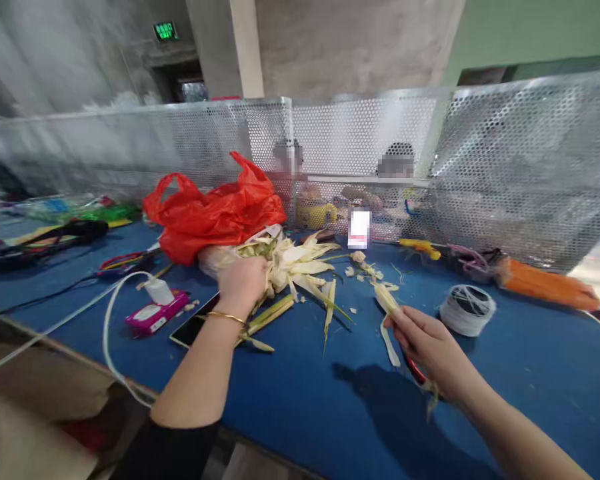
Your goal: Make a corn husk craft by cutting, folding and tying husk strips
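1. The left hand [243, 283] dips into the husk pile [305, 261], left of centre; fingertips hidden, I can't tell its grip.
2. The right hand [425, 340], fingers closed, grips a husk roll [386, 298] right of centre.
3. A string spool [466, 312] sits farther right, a red bag [210, 217] far left.

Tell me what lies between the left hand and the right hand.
In the head view, loose pale husk strips lie beside the left hand, then mostly bare blue tabletop, then a narrow whitish strip by the right hand.
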Demonstrator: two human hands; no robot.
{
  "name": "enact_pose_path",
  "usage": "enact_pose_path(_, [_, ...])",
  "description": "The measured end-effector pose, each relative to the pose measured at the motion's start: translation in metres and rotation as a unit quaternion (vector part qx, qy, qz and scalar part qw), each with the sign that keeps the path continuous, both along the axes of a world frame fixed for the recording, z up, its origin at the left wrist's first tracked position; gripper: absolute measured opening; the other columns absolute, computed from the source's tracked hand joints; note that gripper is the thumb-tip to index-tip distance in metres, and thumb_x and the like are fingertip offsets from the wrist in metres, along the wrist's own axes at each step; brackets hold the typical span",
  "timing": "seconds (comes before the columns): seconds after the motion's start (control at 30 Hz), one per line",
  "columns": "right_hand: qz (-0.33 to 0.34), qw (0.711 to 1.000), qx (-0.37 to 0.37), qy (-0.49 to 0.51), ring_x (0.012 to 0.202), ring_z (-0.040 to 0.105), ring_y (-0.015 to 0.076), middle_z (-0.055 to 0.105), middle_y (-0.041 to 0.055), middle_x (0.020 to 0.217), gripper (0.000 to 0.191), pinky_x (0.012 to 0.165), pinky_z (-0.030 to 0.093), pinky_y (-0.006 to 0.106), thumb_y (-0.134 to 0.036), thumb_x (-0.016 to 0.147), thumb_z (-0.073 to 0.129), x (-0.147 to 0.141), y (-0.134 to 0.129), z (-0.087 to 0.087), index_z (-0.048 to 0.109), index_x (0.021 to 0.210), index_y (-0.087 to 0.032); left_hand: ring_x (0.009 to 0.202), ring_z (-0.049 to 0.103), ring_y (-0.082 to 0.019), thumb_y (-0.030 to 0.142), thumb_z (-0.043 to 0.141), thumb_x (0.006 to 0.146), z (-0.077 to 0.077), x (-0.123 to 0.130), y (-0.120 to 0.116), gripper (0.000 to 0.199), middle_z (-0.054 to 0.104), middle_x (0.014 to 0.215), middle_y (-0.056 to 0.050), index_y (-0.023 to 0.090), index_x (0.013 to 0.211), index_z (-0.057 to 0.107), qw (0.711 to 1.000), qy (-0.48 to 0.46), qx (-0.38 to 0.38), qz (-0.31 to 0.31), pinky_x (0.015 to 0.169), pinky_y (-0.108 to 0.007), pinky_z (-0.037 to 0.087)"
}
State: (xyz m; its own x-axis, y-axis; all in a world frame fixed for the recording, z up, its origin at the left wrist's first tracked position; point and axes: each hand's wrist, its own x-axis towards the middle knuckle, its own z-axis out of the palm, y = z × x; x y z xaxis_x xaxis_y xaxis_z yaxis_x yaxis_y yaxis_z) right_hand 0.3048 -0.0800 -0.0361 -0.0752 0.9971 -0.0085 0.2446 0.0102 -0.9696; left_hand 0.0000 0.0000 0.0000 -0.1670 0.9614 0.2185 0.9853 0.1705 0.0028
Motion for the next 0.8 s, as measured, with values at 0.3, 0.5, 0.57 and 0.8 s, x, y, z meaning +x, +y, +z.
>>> enact_pose_path(0.3, [0.044, 0.998, 0.017, -0.033, 0.043, 0.032, 0.0063, 0.036, -0.0066, 0.052, 0.051, 0.037, 0.021, 0.017, -0.068, 0.08, 0.048, -0.005, -0.006, -0.005, 0.057, 0.077, -0.018, 0.104, 0.061, -0.029, 0.027, 0.048, 0.079, -0.037, -0.051, -0.005, 0.038, 0.066, 0.111, -0.017, 0.012, 0.112, 0.062, 0.998, 0.053, -0.023, 0.006, 0.085, -0.035, 0.047])
enact_pose_path(0.5, [0.048, 0.997, 0.026, -0.047, 0.044, 0.034, 0.0067, 0.038, -0.0065, 0.052, 0.049, 0.039, 0.024, 0.017, -0.067, 0.082, 0.047, -0.004, -0.005, -0.008, 0.057, 0.077, -0.019, 0.123, 0.047, -0.031, 0.02, 0.056, 0.07, -0.052, -0.026, -0.004, 0.059, 0.053, 0.131, -0.018, 0.009, 0.128, 0.049, 0.991, 0.084, 0.077, -0.073, 0.105, -0.043, 0.031])
enact_pose_path(0.57, [0.05, 0.997, 0.028, -0.053, 0.043, 0.034, 0.0068, 0.038, -0.0067, 0.052, 0.049, 0.039, 0.024, 0.017, -0.066, 0.083, 0.046, -0.004, -0.005, -0.008, 0.057, 0.078, -0.019, 0.126, 0.044, -0.031, 0.027, 0.058, 0.072, -0.052, -0.026, -0.003, 0.061, 0.05, 0.136, -0.017, 0.011, 0.13, 0.048, 0.991, 0.06, 0.068, -0.093, 0.107, -0.044, 0.029])
enact_pose_path(0.8, [0.045, 0.997, 0.039, -0.057, 0.044, 0.038, 0.0081, 0.042, -0.006, 0.052, 0.048, 0.04, 0.027, 0.019, -0.065, 0.084, 0.045, -0.002, -0.003, -0.012, 0.057, 0.077, -0.019, 0.113, 0.057, -0.034, 0.057, 0.053, 0.075, -0.036, -0.059, 0.003, 0.066, 0.059, 0.126, -0.019, 0.013, 0.124, 0.053, 0.999, -0.028, -0.045, 0.01, 0.088, -0.039, 0.046])
